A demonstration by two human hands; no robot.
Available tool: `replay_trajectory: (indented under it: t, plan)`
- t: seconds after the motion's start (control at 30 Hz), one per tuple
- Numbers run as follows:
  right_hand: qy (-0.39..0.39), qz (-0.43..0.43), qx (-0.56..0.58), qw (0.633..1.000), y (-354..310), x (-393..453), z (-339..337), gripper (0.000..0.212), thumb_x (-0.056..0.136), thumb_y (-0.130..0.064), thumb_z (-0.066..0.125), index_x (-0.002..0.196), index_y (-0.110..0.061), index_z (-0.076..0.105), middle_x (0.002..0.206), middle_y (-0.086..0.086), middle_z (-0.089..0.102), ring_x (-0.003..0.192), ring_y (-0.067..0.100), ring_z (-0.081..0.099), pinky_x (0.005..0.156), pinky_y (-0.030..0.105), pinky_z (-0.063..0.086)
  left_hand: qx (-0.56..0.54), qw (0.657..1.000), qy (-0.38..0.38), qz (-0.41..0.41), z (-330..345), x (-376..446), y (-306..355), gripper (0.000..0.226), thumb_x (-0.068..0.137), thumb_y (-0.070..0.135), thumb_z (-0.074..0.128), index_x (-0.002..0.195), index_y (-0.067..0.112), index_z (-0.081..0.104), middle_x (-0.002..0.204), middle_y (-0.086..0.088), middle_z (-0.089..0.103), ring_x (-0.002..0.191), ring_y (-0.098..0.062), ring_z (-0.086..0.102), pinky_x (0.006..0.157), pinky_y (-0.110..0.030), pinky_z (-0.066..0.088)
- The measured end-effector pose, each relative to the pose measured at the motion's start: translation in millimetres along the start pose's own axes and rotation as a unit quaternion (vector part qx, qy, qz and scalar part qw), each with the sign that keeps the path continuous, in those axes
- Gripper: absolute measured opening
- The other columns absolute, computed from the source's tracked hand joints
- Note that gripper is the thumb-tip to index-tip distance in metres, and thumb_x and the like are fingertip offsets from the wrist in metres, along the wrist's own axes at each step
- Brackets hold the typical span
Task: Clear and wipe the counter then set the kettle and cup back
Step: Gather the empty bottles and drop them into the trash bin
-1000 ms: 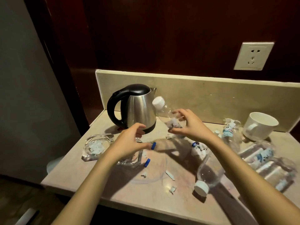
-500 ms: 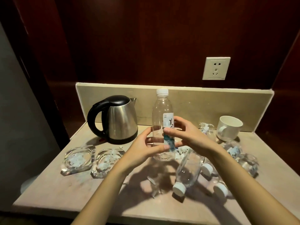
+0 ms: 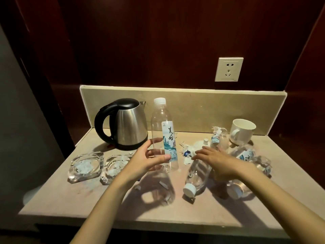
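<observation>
Left hand: the left hand reaches in from the bottom, palm turned to the right, with the thumb in front of the upright bottle and the fingers behind it.
Right hand: the right hand is stretched out flat, palm down, over the lying bottles on the right.
What changed: half a second ago both hands were on the upright bottle. Now the right hand has let go and moved to the right. The bottle stays standing up in the left hand.
Left grip: curled round the low part of the upright bottle, holding it.
Right grip: fingers straight and spread, holding nothing. I cannot tell if it touches the bottle under it.
Kettle: the steel kettle stands at the back left of the counter, just behind the upright bottle.
Cup: the white cup sits tilted at the back right, by the backsplash.
Also there: two glass ashtrays sit side by side on the left, and paper scraps lie in the middle.
</observation>
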State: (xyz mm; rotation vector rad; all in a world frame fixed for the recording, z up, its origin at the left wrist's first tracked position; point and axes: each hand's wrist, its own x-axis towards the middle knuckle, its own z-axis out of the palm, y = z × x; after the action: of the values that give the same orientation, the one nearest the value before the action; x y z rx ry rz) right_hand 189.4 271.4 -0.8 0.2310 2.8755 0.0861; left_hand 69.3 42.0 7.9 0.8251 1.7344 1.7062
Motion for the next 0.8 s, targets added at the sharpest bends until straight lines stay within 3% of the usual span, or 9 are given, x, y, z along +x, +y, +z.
replay_trajectory:
  t: [0.07,0.13,0.2,0.27,0.4,0.5,0.6,0.7,0.8]
  plan:
    - [0.052,-0.013,-0.035,0.998,-4,9,7,0.075,0.081,-0.011,0.066,0.144,-0.032,0.031,0.154,-0.01,0.025,0.147,0.015,0.008,0.118,0.053,0.006,0.005,1.0,0.0,0.003,-1,1,-1,0.067,0.059,0.027,0.088,0.115,0.034,0.052,0.104,-0.007,0.066,0.089,-0.014,0.07,0.082,-0.034,0.057]
    - [0.086,-0.024,-0.029,0.996,-6,13,10,0.065,0.084,-0.009,0.062,0.14,-0.03,0.038,0.15,-0.01,0.034,0.145,0.013,0.019,0.119,0.05,0.005,0.011,1.0,-0.001,0.006,-3,2,-1,0.072,0.053,0.037,0.084,0.117,0.036,0.052,0.107,-0.007,0.066,0.096,-0.017,0.069,0.082,-0.033,0.057]
    - [0.131,-0.041,0.001,0.991,-3,12,14,0.059,0.083,-0.02,0.066,0.136,-0.028,0.042,0.141,-0.01,0.043,0.133,0.01,0.037,0.118,0.042,0.021,0.016,1.0,-0.001,0.009,-6,2,-2,0.08,0.05,0.043,0.082,0.123,0.034,0.051,0.113,-0.008,0.065,0.1,-0.017,0.068,0.081,-0.031,0.057]
    - [0.211,-0.058,0.078,0.973,0,8,12,0.059,0.08,-0.037,0.069,0.132,-0.027,0.045,0.132,-0.011,0.049,0.119,0.007,0.046,0.105,0.032,0.04,0.003,1.0,0.011,0.015,-11,1,0,0.083,0.056,0.036,0.083,0.131,0.027,0.05,0.119,-0.008,0.063,0.101,-0.015,0.067,0.078,-0.027,0.056]
    - [0.322,-0.016,0.384,0.865,-6,-3,-16,0.063,0.067,-0.056,0.072,0.121,-0.028,0.053,0.111,-0.02,0.059,0.1,-0.004,0.058,0.083,0.015,0.043,-0.02,0.999,0.032,0.034,-21,-3,12,0.069,0.067,0.019,0.082,0.127,0.025,0.05,0.115,-0.001,0.069,0.098,-0.014,0.069,0.082,-0.028,0.057]
    - [0.301,-0.022,0.547,0.781,-14,-13,-41,0.049,0.069,-0.043,0.069,0.114,-0.029,0.055,0.105,-0.012,0.067,0.092,-0.004,0.064,0.075,0.017,0.052,0.01,0.999,0.008,0.051,-23,-6,25,0.06,0.065,0.02,0.079,0.116,0.037,0.051,0.103,0.013,0.072,0.097,-0.008,0.068,0.081,-0.024,0.056]
    - [0.27,-0.053,0.639,0.718,-20,-23,-56,0.035,0.076,-0.036,0.066,0.109,-0.024,0.061,0.097,-0.002,0.072,0.088,0.005,0.069,0.059,0.018,0.052,0.027,0.998,-0.029,0.051,-17,-7,33,0.062,0.068,0.017,0.081,0.12,0.034,0.052,0.106,0.011,0.071,0.097,-0.01,0.069,0.087,-0.028,0.055]
    - [0.253,-0.072,0.657,0.706,-25,-27,-64,0.034,0.081,-0.041,0.063,0.11,-0.023,0.063,0.099,0.006,0.073,0.09,0.015,0.07,0.055,0.021,0.051,0.011,0.998,-0.054,0.043,-14,-5,35,0.069,0.069,0.014,0.081,0.13,0.025,0.05,0.116,0.002,0.068,0.102,-0.015,0.068,0.084,-0.026,0.055]
    - [0.234,-0.08,0.682,0.688,-24,-32,-69,0.036,0.086,-0.04,0.06,0.116,-0.02,0.06,0.098,0.01,0.071,0.083,0.013,0.068,0.051,0.021,0.05,0.009,0.996,-0.083,0.033,-15,-5,37,0.074,0.063,0.027,0.08,0.131,0.024,0.05,0.119,0.0,0.067,0.108,-0.019,0.065,0.085,-0.029,0.053]
